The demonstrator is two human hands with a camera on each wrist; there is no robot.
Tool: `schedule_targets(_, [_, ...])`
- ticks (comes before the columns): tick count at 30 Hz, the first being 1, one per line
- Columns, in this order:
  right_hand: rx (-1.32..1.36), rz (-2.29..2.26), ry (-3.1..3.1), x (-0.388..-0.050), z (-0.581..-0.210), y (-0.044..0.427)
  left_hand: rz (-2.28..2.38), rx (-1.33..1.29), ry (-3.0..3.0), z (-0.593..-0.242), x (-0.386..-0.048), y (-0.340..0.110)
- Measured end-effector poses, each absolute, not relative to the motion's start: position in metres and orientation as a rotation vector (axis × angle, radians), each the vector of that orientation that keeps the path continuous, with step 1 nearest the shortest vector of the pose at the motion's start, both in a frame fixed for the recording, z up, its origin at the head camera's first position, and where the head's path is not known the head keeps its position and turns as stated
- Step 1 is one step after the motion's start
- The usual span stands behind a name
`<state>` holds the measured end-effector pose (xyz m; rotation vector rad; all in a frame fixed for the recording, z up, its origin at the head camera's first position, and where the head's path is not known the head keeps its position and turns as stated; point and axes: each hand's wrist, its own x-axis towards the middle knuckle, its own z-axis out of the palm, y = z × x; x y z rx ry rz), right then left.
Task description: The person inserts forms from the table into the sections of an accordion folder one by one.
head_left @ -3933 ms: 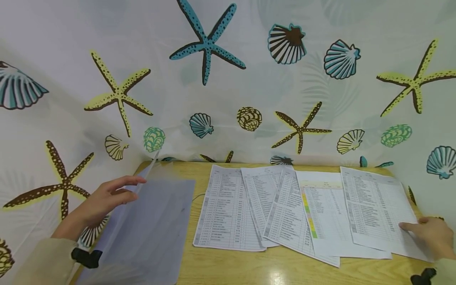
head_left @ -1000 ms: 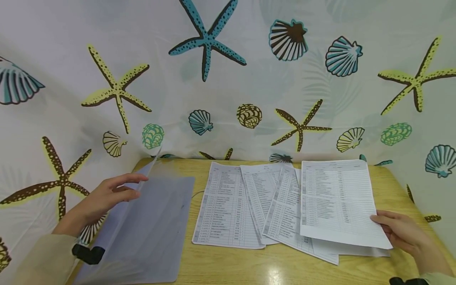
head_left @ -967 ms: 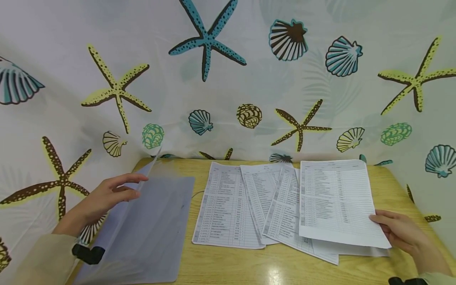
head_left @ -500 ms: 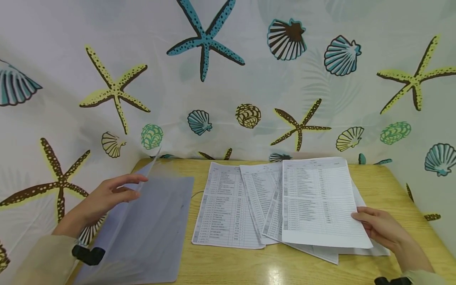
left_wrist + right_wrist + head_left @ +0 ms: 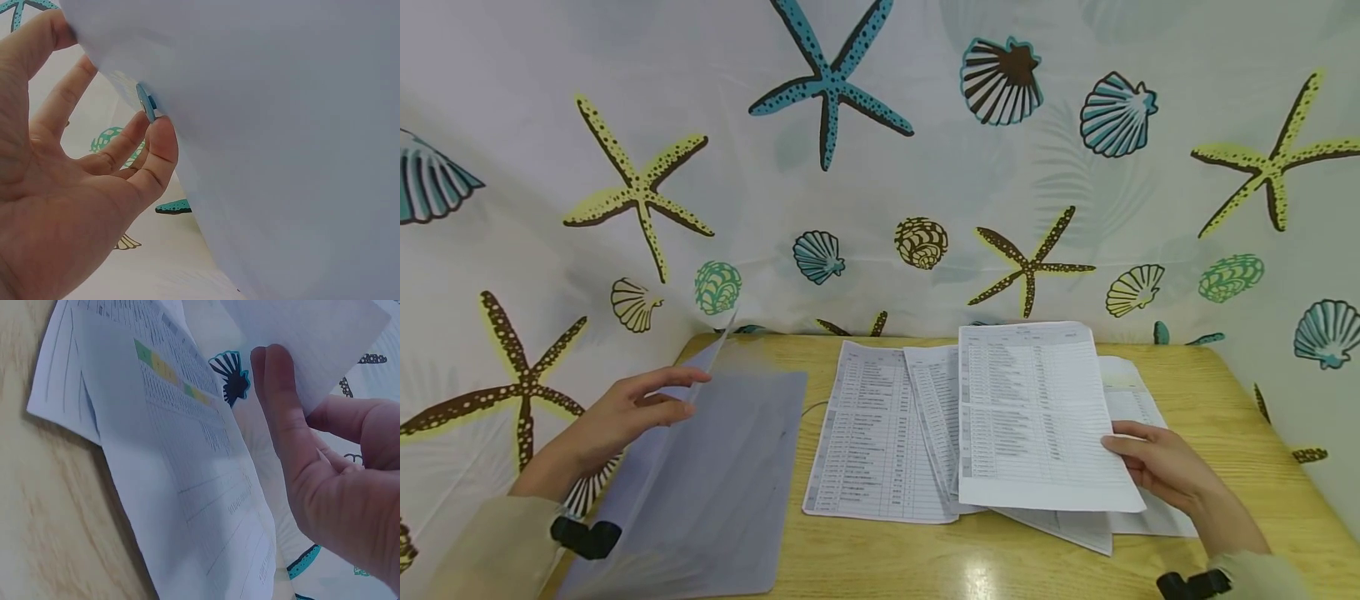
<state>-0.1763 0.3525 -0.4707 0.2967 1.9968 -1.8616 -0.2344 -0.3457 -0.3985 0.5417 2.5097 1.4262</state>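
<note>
A translucent bluish plastic document folder (image 5: 730, 483) lies at the left of the table, its top flap raised. My left hand (image 5: 632, 417) holds that flap by the edge, fingers bent. The left wrist view shows a blue snap button (image 5: 145, 103) on the flap beside the fingertips. My right hand (image 5: 1165, 467) pinches a printed sheet of paper (image 5: 1037, 417) at its right edge, thumb on top and fingers beneath. This sheet is lifted above the other papers and covers much of them. In the right wrist view, a sheet with coloured cells (image 5: 181, 481) lies below the hand.
Several printed sheets overlap on the wooden table (image 5: 880, 562), the leftmost sheet (image 5: 872, 433) beside the folder. A thin cord (image 5: 815, 407) shows between folder and papers. Cloth (image 5: 880, 167) with starfish and shells hangs behind and at both sides.
My right hand has picked up the rightmost sheet and carried it left over the other papers, uncovering table on the right. My left hand stays at the folder flap.
</note>
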Motion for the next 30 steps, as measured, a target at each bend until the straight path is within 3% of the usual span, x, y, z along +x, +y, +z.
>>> schedule_targets(30, [0.101, -1.885, 1.968, -0.202, -0.455, 0.267, 1.442, 0.519, 2.505, -0.395, -0.232, -0.345])
